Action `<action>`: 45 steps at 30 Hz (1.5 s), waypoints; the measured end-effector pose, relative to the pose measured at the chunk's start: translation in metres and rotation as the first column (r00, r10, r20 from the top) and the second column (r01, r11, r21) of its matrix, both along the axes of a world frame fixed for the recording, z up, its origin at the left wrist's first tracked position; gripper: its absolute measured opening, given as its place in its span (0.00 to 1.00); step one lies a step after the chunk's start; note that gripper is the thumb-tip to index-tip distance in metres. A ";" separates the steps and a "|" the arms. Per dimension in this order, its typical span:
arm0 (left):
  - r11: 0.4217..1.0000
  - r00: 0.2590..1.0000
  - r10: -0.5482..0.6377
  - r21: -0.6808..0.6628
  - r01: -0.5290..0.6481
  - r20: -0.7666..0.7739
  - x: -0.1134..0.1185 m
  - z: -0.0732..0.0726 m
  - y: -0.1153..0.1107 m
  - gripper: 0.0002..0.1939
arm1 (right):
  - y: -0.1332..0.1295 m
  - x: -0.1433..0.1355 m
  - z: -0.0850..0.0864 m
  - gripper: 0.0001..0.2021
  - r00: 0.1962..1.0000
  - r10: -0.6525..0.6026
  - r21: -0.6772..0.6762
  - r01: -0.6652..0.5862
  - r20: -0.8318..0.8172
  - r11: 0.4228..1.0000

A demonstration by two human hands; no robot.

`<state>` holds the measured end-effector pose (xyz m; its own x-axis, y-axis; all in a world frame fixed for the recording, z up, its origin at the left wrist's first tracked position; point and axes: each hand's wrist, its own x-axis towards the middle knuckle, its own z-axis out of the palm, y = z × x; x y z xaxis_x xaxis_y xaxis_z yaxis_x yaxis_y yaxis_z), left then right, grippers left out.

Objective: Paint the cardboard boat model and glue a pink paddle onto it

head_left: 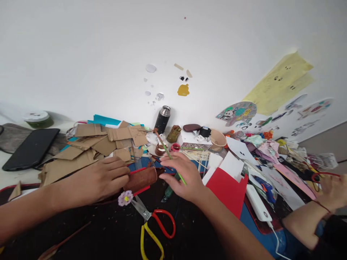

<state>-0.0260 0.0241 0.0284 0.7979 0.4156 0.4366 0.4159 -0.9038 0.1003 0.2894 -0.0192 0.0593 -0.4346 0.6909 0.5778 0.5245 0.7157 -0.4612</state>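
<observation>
My left hand [111, 178] is closed around the near end of a brown-painted, tube-like piece [142, 179] with red strips along its edges. Between the fingers and thumb of my right hand [183, 177] is a thin green paintbrush [167, 151], its brown-coated tip pointing up and away from the tube. Just below the tube lies a small lilac flower [125, 198] with a yellow centre. Scissors [147, 215] with one red and one yellow handle rest on the dark mat, blades apart. Beyond the brush stand a jar of brown paint [160, 149] and a small red-rimmed pot [175, 147].
Cardboard scraps [89, 142] pile up at the back left, near a black phone [31, 150]. A black flask [162, 121] stands by the wall. Right of me lie red paper [227, 187] and a white corded device [258, 203]. Another person's hand [332, 191] is at the far right.
</observation>
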 end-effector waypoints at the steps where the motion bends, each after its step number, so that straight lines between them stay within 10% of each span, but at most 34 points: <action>1: 0.999 0.998 -0.045 0.000 0.045 -0.046 0.003 -0.006 -0.001 0.16 | -0.004 0.001 -0.002 0.10 0.996 -0.039 -0.006 0.039 -0.083 0.999; 7: 0.997 0.999 0.047 0.068 -0.047 0.004 0.027 -0.038 -0.003 0.14 | -0.028 -0.001 -0.031 0.09 0.834 -0.283 -0.181 0.222 -0.474 0.958; 19: 0.952 0.945 0.291 -0.052 -0.301 -0.147 0.051 -0.047 -0.017 0.06 | -0.033 -0.003 -0.081 0.12 0.685 -0.448 -0.404 0.239 -0.574 0.883; 41: 0.946 0.957 -0.002 -0.311 -0.092 -0.290 0.038 -0.006 -0.001 0.10 | -0.040 0.003 -0.113 0.12 0.575 -0.495 -0.439 0.246 -0.652 0.864; 45: 0.986 0.979 -0.025 -0.165 -0.008 -0.200 0.030 0.003 0.004 0.14 | -0.040 0.004 -0.115 0.12 0.561 -0.502 -0.441 0.252 -0.659 0.861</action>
